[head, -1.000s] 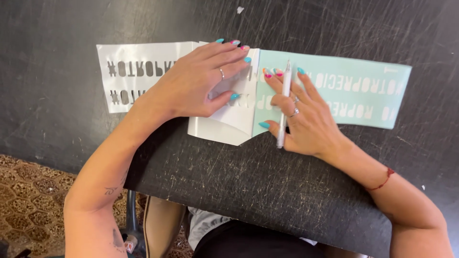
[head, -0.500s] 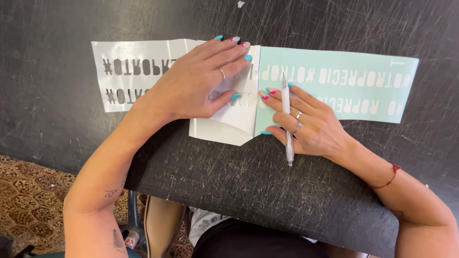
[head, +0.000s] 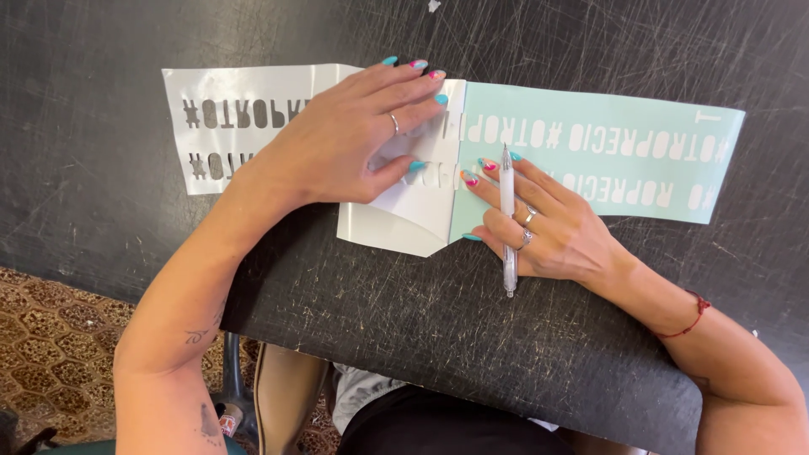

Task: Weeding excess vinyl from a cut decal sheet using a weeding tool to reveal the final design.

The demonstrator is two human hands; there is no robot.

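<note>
Since a moment ago the right hand (head: 548,227) has slid toward 9 o'clock along the mint sticker sheet (head: 607,147), fingers clamped on a white pen (head: 507,221). Left hand (head: 354,139), fingers spread, presses the white backing (head: 244,126) flat. Scratched black table (head: 421,337); patterned floor (head: 50,337) at 8 o'clock, partly cut off.

Bare black table (head: 438,337) near edge free; vinyl sheet (head: 607,143) spans middle
</note>
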